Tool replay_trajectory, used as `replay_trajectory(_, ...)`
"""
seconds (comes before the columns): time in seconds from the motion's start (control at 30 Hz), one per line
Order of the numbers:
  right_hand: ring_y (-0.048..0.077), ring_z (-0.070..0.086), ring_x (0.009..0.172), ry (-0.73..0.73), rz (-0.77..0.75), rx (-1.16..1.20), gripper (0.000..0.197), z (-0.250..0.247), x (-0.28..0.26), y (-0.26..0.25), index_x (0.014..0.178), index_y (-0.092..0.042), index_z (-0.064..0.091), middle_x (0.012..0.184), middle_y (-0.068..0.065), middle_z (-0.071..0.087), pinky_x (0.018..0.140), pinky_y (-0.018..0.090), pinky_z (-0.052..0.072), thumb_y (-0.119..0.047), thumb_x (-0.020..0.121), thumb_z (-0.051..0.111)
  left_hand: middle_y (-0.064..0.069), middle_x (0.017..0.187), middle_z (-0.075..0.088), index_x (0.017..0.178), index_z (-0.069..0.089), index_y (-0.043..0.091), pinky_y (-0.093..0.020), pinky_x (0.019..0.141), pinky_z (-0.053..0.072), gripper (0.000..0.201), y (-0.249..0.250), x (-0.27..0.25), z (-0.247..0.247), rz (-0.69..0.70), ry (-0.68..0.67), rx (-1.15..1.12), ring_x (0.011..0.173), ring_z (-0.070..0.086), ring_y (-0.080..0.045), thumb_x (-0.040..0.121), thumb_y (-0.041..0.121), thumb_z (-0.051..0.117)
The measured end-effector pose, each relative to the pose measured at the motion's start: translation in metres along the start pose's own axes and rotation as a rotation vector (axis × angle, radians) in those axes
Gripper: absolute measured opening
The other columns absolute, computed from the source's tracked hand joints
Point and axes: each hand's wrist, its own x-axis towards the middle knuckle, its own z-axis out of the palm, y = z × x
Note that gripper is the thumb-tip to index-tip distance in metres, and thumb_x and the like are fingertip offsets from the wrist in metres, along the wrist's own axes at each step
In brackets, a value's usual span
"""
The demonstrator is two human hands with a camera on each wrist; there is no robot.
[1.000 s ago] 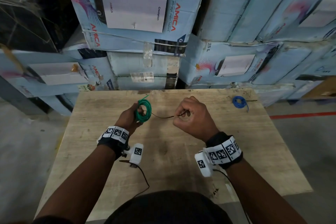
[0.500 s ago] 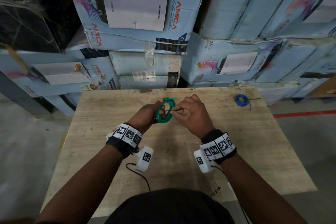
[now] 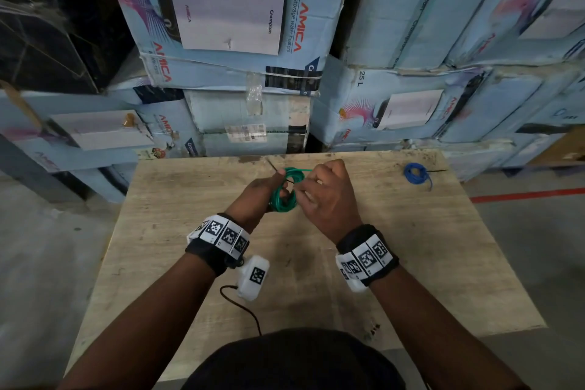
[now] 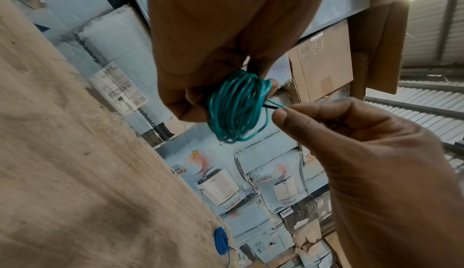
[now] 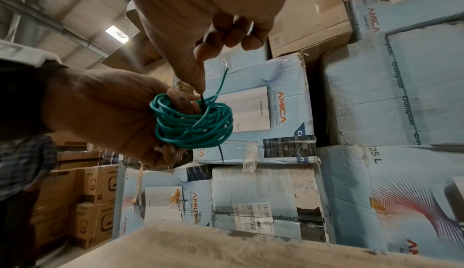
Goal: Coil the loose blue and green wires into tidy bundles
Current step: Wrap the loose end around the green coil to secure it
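My left hand (image 3: 262,191) grips a coil of green wire (image 3: 285,193) above the far middle of the wooden table (image 3: 411,263). The green wire coil (image 5: 193,121) sits round my left fingers, its loose green end sticking up. My right hand (image 3: 319,196) is beside the coil and pinches a thin black tie (image 5: 202,97) that runs into the coil's middle. The same pinch shows at the coil (image 4: 238,107) in the left wrist view. A blue wire coil (image 3: 416,172) lies on the table's far right, with a black tie end sticking out.
Stacked blue cartons (image 3: 228,41) stand directly behind the table's far edge. Brown cartons (image 5: 83,203) and a standing person (image 5: 22,173) are off to the left. Grey floor with a red line (image 3: 522,195) lies to the right.
My hands came together from about a tie's length apart. The green coil moved right and slightly away from me, and my right hand now pinches the black tie right at the coil.
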Motion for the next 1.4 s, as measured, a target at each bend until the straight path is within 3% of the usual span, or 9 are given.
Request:
replay_trajectory(0.17,0.034,0.046,0.126,-0.135,0.0,0.042,0.009,-0.004,0.008,0.006,0.072,-0.011,0.071,0.13,0.014,0.061,0.106,0.043,0.04,-0.012,0.081,0.072,0.007,0.059,0.057,0.074,0.057,0.014,-0.023,0.063,0.043,0.041,0.003,-0.008,0.0,0.07,-0.167,0.19,0.056,0.053,-0.007,0.103,0.04,0.043)
replay_trajectory(0.23,0.037,0.05,0.128,-0.213,-0.056,0.122,0.013,-0.002,0.011,0.01,0.075,-0.007,0.066,0.131,0.018,0.061,0.11,0.044,0.04,-0.012,0.087,0.063,0.008,0.057,0.054,0.072,0.055,0.014,-0.02,0.059,0.038,0.042,0.005,-0.009,-0.002,0.1,-0.185,0.249,0.054,0.047,-0.006,0.104,0.038,0.042)
replay_trajectory(0.37,0.025,0.06,0.087,-0.295,-0.118,0.269,0.011,-0.004,0.01,0.01,0.087,-0.009,0.057,0.101,0.009,0.067,0.073,0.037,0.053,-0.001,0.082,0.061,0.007,0.055,0.051,0.078,0.057,0.008,-0.015,0.053,0.036,0.04,0.012,-0.011,-0.008,0.115,-0.23,0.276,0.051,0.043,-0.005,0.104,0.034,0.043)
replay_trajectory(0.43,0.022,0.061,0.082,-0.297,-0.124,0.286,0.016,-0.005,0.011,0.01,0.09,-0.011,0.057,0.098,0.008,0.068,0.069,0.032,0.052,0.001,0.08,0.061,0.008,0.055,0.052,0.08,0.058,0.008,-0.019,0.056,0.036,0.039,0.014,-0.011,-0.01,0.109,-0.243,0.289,0.052,0.044,-0.005,0.104,0.036,0.044)
replay_trajectory(0.6,0.026,0.062,0.084,-0.253,-0.216,0.171,0.005,-0.007,0.013,0.01,0.084,-0.004,0.063,0.097,0.013,0.068,0.075,0.027,0.045,-0.005,0.082,0.059,0.004,0.06,0.049,0.087,0.053,0.008,-0.032,0.064,0.032,0.033,0.013,-0.012,-0.007,0.078,-0.291,0.125,0.06,0.042,-0.014,0.094,0.04,0.052)
replay_trajectory(0.77,0.029,0.061,0.09,-0.231,-0.217,0.141,0.008,-0.009,0.015,0.016,0.087,-0.001,0.066,0.102,0.016,0.068,0.081,0.029,0.045,0.003,0.081,0.065,0.003,0.057,0.048,0.09,0.056,0.003,-0.028,0.061,0.034,0.029,0.017,-0.011,0.002,0.1,-0.252,0.065,0.055,0.042,-0.011,0.102,0.028,0.049)
replay_trajectory(0.93,0.028,0.061,0.095,-0.27,-0.18,0.168,0.01,-0.01,0.016,0.016,0.091,-0.006,0.064,0.109,0.013,0.066,0.078,0.031,0.05,0.0,0.082,0.064,0.004,0.058,0.051,0.111,0.054,-0.008,-0.027,0.067,0.041,0.042,0.015,-0.009,0.006,0.145,-0.169,0.063,0.056,0.049,-0.008,0.101,0.032,0.053)
replay_trajectory(1.23,0.028,0.065,0.092,-0.139,-0.155,0.107,0.01,-0.007,0.019,0.019,0.091,-0.003,0.066,0.106,0.013,0.068,0.073,0.033,0.056,-0.002,0.082,0.062,0.0,0.058,0.051,0.111,0.04,0.005,-0.026,0.063,0.042,0.047,0.013,-0.011,0.024,0.121,-0.088,-0.231,0.055,0.049,-0.01,0.087,0.037,0.065)
replay_trajectory(1.4,0.029,0.064,0.09,-0.126,-0.141,0.117,0.008,-0.009,0.019,0.018,0.083,-0.003,0.065,0.104,0.014,0.069,0.074,0.034,0.053,0.003,0.078,0.065,-0.001,0.062,0.049,0.111,0.056,-0.002,-0.023,0.063,0.04,0.024,0.023,-0.015,0.025,0.147,-0.22,-0.292,0.058,0.044,-0.01,0.102,0.02,0.05)
